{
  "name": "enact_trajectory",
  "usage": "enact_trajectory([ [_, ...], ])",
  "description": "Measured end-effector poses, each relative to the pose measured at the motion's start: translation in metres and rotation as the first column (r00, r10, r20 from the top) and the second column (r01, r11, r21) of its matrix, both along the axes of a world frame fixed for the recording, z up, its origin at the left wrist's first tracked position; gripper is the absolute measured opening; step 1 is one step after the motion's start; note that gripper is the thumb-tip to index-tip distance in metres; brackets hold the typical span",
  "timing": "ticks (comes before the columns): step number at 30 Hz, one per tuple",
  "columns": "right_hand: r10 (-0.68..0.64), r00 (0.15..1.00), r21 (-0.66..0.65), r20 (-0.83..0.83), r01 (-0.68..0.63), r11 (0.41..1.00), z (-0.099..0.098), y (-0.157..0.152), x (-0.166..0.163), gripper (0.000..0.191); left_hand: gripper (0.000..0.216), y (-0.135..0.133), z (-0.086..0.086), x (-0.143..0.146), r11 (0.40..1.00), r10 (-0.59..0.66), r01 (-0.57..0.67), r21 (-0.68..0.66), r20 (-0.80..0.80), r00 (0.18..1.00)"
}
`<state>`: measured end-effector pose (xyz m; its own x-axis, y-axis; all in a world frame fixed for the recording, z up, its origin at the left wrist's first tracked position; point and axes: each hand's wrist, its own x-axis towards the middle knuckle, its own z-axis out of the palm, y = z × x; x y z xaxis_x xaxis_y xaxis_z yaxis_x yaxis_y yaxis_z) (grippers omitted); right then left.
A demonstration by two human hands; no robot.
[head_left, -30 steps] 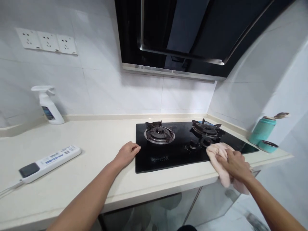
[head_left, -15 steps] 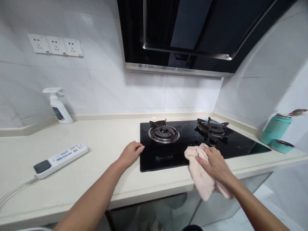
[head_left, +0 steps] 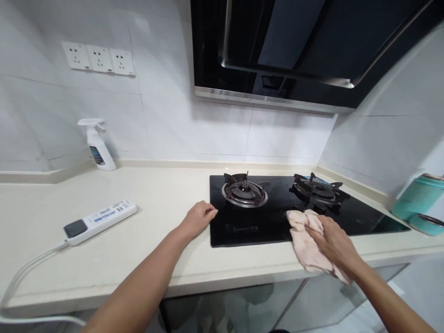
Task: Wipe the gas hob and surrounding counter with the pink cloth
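My right hand [head_left: 331,238] is closed on a pale pink cloth [head_left: 308,245]. The cloth is bunched against the front part of the black gas cooktop [head_left: 270,236], near the knobs, and its loose end hangs over the counter's front edge. Beside the cooktop's left edge, my left hand [head_left: 199,217] rests on the counter with fingers curled together, holding nothing that I can see. Two burners stand toward the back of the glass: a left burner [head_left: 244,189] and a right burner [head_left: 319,189], both with dark pan supports.
On the pale counter [head_left: 166,189] to the left lie a white power strip [head_left: 100,222] with its cable and, by the wall, a white spray bottle [head_left: 100,148]. A teal canister [head_left: 418,199] and a teal lid [head_left: 428,224] sit far right. A range hood [head_left: 277,97] overhangs the cooktop.
The camera has turned slightly left, so the scene sits further right. My right hand has slid the cloth a little to the right along the cooktop front. My left hand stays by the cooktop's edge.
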<state>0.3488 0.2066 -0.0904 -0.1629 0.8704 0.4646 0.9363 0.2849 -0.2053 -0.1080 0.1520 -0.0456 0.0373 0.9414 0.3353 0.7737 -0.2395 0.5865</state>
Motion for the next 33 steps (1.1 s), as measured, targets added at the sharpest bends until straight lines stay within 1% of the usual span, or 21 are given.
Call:
enact_trajectory([
  [3,0.045,0.997,-0.046,-0.057,-0.047,0.998,-0.002,0.002,0.018,0.051,0.035,0.0,-0.001,0.0,1.0,0.007,-0.007,-0.008,-0.001,1.0],
  [5,0.023,0.998,-0.055,-0.061,-0.027,0.998,-0.003,0.008,0.033,0.051,0.035,0.0,-0.001,0.0,1.0,0.011,-0.011,-0.01,-0.005,1.0],
  [8,-0.104,0.994,-0.034,-0.032,0.103,0.994,-0.003,0.02,0.055,0.052,0.035,0.0,-0.002,-0.001,1.0,0.011,-0.011,-0.011,-0.012,1.0],
  [11,-0.248,0.968,-0.006,0.025,0.248,0.969,0.001,0.029,0.065,0.054,0.035,0.001,-0.004,-0.001,1.0,0.006,-0.007,-0.005,-0.018,1.0],
  [13,-0.298,0.954,0.015,0.046,0.297,0.955,0.004,0.031,0.063,0.055,0.035,0.003,-0.004,-0.001,1.0,0.003,-0.003,0.002,-0.022,1.0],
  [15,-0.304,0.952,0.022,0.039,0.303,0.953,0.007,0.028,0.057,0.056,0.035,0.004,-0.005,-0.002,1.0,0.001,-0.001,0.008,-0.023,1.0],
  [20,-0.223,0.975,0.036,0.022,0.222,0.974,0.003,0.013,0.039,0.048,0.034,0.004,-0.005,-0.002,1.0,-0.004,0.004,0.029,-0.018,1.0],
  [26,-0.071,0.997,0.097,0.005,0.07,0.993,-0.009,-0.011,0.009,0.033,0.035,0.005,-0.007,-0.003,0.999,0.005,-0.003,0.043,-0.032,0.999],
  [29,0.03,0.999,0.109,-0.023,-0.027,0.994,-0.01,-0.026,-0.02,0.029,0.035,0.006,-0.007,-0.003,0.999,0.006,-0.005,0.037,-0.032,0.999],
  [31,0.138,0.989,0.116,-0.051,-0.131,0.984,-0.009,-0.036,-0.045,0.029,0.035,0.006,-0.006,-0.003,0.999,0.006,-0.006,0.033,-0.026,1.0],
  [33,0.255,0.963,0.132,-0.082,-0.244,0.961,-0.006,-0.043,-0.072,0.032,0.034,0.006,-0.006,-0.003,1.0,0.008,-0.007,0.029,-0.021,1.0],
])
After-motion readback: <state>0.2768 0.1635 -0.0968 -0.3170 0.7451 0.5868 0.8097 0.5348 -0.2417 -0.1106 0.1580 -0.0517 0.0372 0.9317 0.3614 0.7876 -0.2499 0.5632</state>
